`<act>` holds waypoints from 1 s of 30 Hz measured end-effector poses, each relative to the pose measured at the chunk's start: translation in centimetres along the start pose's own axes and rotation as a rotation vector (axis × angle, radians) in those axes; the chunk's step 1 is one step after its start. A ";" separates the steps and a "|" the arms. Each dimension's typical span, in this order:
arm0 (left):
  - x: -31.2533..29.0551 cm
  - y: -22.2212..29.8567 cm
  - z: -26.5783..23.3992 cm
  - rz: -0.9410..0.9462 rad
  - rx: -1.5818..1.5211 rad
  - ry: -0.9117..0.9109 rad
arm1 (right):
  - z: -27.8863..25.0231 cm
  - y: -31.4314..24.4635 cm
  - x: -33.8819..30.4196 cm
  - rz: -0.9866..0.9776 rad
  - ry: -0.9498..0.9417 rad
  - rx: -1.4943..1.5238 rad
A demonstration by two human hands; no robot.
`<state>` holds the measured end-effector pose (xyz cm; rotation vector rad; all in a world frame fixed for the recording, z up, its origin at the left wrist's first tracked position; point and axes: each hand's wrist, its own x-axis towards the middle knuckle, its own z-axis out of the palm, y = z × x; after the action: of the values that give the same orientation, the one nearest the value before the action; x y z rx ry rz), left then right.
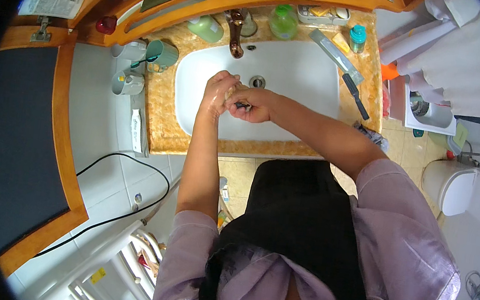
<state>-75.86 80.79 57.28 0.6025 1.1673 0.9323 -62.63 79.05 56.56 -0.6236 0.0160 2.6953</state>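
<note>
Above the white basin [295, 79], my left hand [218, 93] and my right hand [257, 104] are pressed together, both with curled fingers. Between them shows a small, pale, crumpled thing [229, 96]; a dark bit sticks out at my right fist. My fingers hide most of it, so its kind is not clear. My left wrist looks wet. Just beyond the hands lies the metal drain [257, 81], and the copper-coloured tap [236, 40] stands at the basin's far edge.
Green bottles [283, 21] and a soap box [323, 15] line the back of the counter [160, 123]. On the right lie a clear flat strip [336, 54] and a dark-handled brush or tool [355, 96]. Cups [162, 56] stand left. A wooden cabinet door [68, 148] hangs open.
</note>
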 end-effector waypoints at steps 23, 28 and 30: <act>-6.9 4.8 5.7 0.070 -0.533 -0.236 | 5.8 2.8 -3.1 0.150 -0.448 0.580; -5.7 2.8 3.9 0.451 -0.869 -0.766 | 7.7 4.5 -3.8 0.133 -0.557 0.704; -5.3 3.9 3.9 0.268 -0.799 -0.750 | 6.9 3.2 -3.6 0.015 -0.334 0.427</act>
<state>-73.86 78.48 64.32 0.3837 0.0062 1.1552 -63.70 75.45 64.08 -0.0448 0.4935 2.6517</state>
